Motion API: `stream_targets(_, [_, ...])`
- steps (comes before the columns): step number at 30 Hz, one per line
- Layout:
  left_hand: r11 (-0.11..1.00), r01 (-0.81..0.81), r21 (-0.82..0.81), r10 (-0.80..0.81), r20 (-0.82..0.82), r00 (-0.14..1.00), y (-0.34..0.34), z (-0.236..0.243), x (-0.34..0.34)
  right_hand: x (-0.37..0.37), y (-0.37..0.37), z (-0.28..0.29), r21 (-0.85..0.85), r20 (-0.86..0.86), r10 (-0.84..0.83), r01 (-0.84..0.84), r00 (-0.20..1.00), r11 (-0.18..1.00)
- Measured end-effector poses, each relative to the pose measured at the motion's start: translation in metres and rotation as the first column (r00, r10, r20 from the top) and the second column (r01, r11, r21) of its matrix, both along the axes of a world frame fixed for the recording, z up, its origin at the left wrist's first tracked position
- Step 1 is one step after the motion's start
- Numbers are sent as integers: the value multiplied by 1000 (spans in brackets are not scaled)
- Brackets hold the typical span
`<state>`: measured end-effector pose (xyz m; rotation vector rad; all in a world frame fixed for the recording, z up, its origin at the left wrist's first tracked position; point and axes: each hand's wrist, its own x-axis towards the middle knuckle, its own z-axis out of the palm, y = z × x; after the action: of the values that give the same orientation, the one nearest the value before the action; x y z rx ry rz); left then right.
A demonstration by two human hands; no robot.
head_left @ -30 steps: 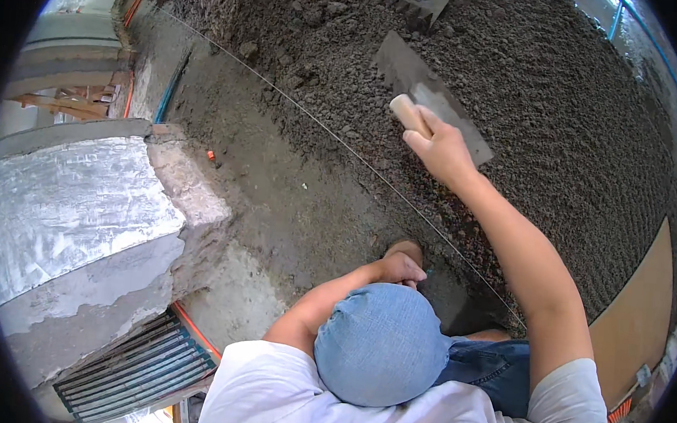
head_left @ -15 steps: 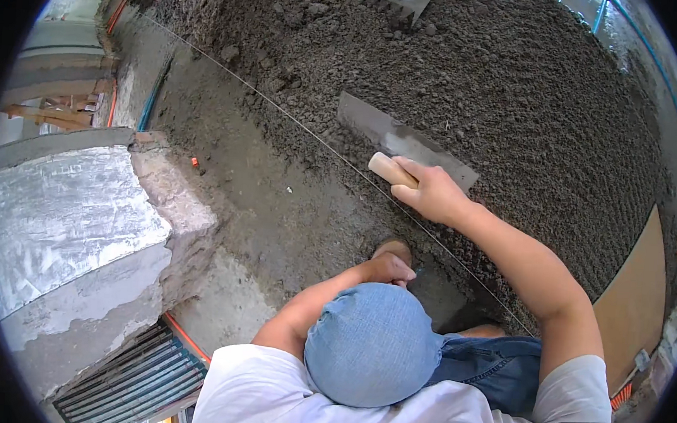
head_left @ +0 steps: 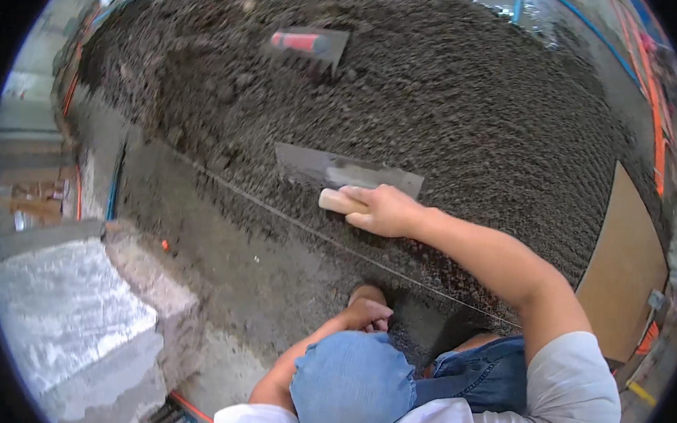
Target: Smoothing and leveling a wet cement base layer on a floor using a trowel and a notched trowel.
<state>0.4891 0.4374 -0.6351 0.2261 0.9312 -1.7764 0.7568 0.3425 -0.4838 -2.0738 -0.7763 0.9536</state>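
My right hand (head_left: 386, 210) is wrapped round the pale wooden handle of a long rectangular plastering trowel (head_left: 295, 161). The trowel's metal blade lies against rough, dark grey mortar (head_left: 468, 119), just beyond a taut white string line (head_left: 269, 202). Low in the middle, my left hand (head_left: 367, 315) is closed, its fingers curled in front of a light brown shoe tip (head_left: 368, 294). Whether anything is inside those fingers is hidden. Rounded blue denim (head_left: 352, 387) covers part of the left forearm.
A second trowel (head_left: 306, 42) with a red handle lies on the mortar farther off. At left stands a broken-edged masonry block (head_left: 77, 304) with a whitish top. A tan board (head_left: 626, 268) leans at right. Blue pipe (head_left: 597, 37) and orange conduit (head_left: 657, 130) run along the far right.
The whole view has turned and shifted, bringing the red-handled trowel fully into sight. My right hand keeps its grip on the wooden-handled trowel; my left hand stays curled by the shoe.
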Motion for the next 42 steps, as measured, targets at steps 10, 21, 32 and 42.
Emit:
stream_targets(10, [986,-67,155,-9,444,896,-8,22,4,167,-78,-11,170,237,-642,619,729,766])
stream_targets(21, [972,-207,111,119,530,840,-7,28,-8,249,-8,7,-5,373,-501,542,781,841])
stream_targets(32, [943,-235,236,100,472,876,-13,19,-17,232,-28,-20,122,332,-581,577,743,807])
stream_targets(42, [983,-181,34,152,401,903,-5,15,-7,328,-70,-13,161,134,-854,839,503,520])
